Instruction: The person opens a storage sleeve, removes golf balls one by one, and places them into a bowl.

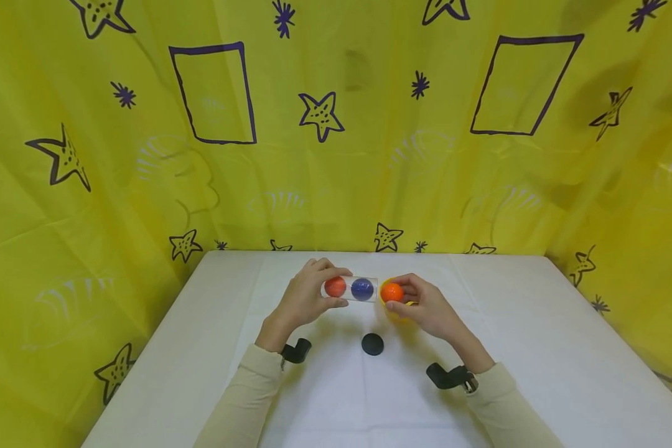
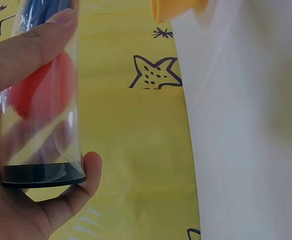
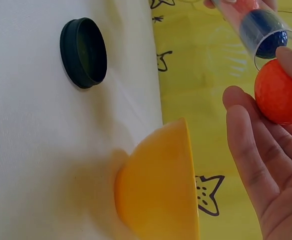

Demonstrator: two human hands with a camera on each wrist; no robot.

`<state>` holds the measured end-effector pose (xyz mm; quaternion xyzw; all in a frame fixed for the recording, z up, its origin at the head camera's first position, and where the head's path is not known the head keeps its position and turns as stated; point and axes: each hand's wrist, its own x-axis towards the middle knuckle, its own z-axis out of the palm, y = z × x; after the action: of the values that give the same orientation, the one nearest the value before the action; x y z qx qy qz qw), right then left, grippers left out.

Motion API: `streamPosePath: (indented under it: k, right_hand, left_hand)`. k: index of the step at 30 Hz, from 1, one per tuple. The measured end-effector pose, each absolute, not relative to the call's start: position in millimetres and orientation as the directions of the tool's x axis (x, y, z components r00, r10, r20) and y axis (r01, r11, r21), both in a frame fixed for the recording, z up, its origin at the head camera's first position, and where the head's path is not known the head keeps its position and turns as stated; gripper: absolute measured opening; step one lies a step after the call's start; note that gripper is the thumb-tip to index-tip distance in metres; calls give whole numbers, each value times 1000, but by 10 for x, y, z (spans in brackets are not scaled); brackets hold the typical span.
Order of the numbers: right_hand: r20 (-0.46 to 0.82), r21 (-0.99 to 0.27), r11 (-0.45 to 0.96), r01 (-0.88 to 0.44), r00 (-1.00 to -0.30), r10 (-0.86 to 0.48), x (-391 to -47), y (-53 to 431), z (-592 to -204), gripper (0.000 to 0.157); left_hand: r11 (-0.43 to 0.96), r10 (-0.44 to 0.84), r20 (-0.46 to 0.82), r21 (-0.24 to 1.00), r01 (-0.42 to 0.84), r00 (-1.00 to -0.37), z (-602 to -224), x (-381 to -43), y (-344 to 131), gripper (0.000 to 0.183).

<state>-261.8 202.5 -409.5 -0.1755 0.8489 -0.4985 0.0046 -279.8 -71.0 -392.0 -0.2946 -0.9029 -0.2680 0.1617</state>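
Note:
My left hand (image 1: 305, 294) grips a clear plastic tube (image 1: 371, 281) lying sideways, its open end toward the right. Inside sit a red ball (image 1: 335, 287) and a dark blue ball (image 1: 362, 289). A black cap (image 2: 43, 174) closes the tube's other end, near the left palm. Between thumb and fingers, my right hand (image 1: 425, 306) pinches an orange dimpled ball (image 3: 280, 92) right by the tube's open mouth. Below the right hand stands a yellow bowl (image 3: 158, 185), partly hidden by that hand in the head view.
A loose black lid (image 1: 373, 344) lies on the white-covered table (image 1: 325, 398), nearer to me than the bowl. Yellow curtain (image 1: 358, 186) with drawn stars and frames hangs behind the table and on both sides. Black wrist mounts (image 1: 448, 376) stick out from both sleeves.

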Motion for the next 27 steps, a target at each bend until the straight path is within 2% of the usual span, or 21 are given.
streamPosePath:
  k: [7,18,27]
  right_hand:
    - [179,-810,502,-304,-943,-281,-2621,2064,-4060,45]
    - [208,-745,593,-306,-951,-230,-2673,2189,-4094,46]
    - [264,-720,615,-322,-946,-186,-2710,2298,-4098,44]
  left_hand:
    - [687,423,418,430,586,-804,-3907,-2772,-707,50]
    - [696,430,422,408,591,-798,-3921,-2783,-717,50]
    - [690,421,418,429,583,-805,-3926,-2780,-720,49]
